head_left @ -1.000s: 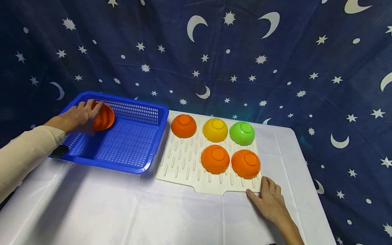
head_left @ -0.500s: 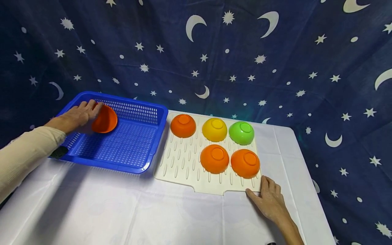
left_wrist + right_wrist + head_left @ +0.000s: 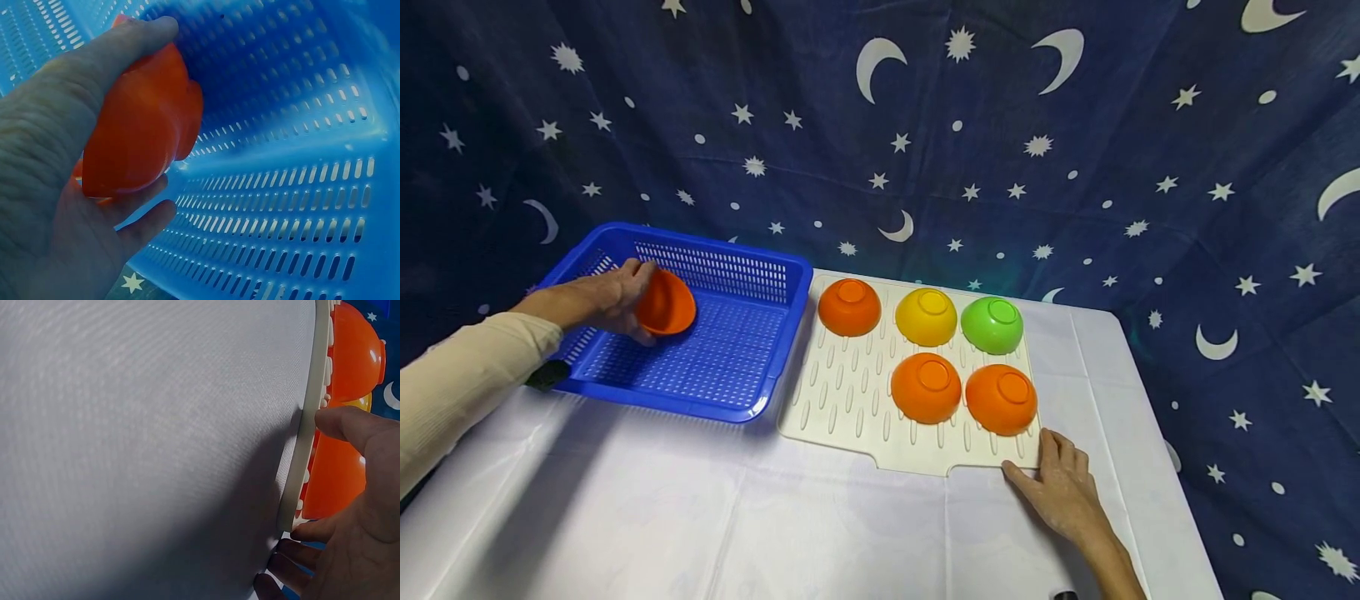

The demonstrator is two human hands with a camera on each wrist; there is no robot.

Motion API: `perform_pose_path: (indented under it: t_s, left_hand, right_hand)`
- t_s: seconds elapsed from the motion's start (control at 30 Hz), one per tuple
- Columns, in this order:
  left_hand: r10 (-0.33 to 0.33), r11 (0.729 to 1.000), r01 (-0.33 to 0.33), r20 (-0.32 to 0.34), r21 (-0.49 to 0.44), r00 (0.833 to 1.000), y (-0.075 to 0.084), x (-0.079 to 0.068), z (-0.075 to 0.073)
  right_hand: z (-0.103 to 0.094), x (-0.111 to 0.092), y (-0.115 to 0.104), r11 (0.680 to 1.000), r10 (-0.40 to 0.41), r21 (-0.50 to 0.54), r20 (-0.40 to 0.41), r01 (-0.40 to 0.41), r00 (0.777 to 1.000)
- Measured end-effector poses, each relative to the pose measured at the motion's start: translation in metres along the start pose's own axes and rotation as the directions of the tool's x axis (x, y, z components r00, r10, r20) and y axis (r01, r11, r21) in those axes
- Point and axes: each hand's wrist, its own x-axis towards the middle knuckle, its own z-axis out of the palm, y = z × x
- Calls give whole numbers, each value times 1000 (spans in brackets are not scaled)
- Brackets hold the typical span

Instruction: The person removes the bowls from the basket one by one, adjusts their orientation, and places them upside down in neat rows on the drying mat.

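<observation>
My left hand (image 3: pixel 617 300) reaches into a blue plastic basket (image 3: pixel 760 400) and grips an orange bowl (image 3: pixel 672 304). The bowl is tipped, its hollow side turned toward the right in the head view. From the left wrist, the thumb lies along one side of the orange bowl (image 3: pixel 140 122) and the fingers along the other. My right hand (image 3: pixel 1063 492) rests at the near right corner of a cream drying mat (image 3: pixel 842 417), thumb on the front edge, other fingers by the right edge. Part of the left fingers is hidden behind the bowl.
Upside down on the mat stand an orange bowl (image 3: pixel 850 307), a yellow bowl (image 3: pixel 927 317) and a green bowl (image 3: pixel 992 325) at the back. Two more orange bowls stand in front. A white cloth (image 3: pixel 820 533) covers the table; a starry curtain (image 3: pixel 820 125) hangs behind.
My left hand has shifted slightly right and nearer with the orange bowl. Its thumb has come into view at the bowl's near side. The right hand stays at the mat's corner.
</observation>
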Motion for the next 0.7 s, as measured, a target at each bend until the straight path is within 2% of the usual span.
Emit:
perform_pose_path:
  t_s: [0.13, 0.2, 0.33, 0.47, 0.6, 0.7]
  left_hand:
    - [-45, 998, 46, 34, -30, 998, 3, -1, -1]
    - [-44, 993, 49, 52, -107, 998, 3, -2, -1]
    - [-18, 956, 49, 109, -288, 994, 3, -2, 1]
    - [30, 945, -1, 84, -326, 996, 2, -7, 5]
    - [27, 938, -5, 58, -345, 998, 3, -13, 8]
    - [17, 920, 5, 53, -393, 998, 6, -17, 9]
  right_hand:
    - [-1, 0, 0, 1000, 7, -1, 9, -7, 1000]
    - [-1, 1, 0, 1000, 4, -2, 8, -4, 1000]
    - [-1, 3, 2, 1000, -4, 0, 2, 4, 1000]
    - [0, 2, 3, 1000, -9, 8, -5, 9, 1000]
    - [0, 2, 4, 1000, -17, 16, -15, 17, 1000]
    - [-1, 1, 4, 1000, -15, 22, -18, 15, 1000]
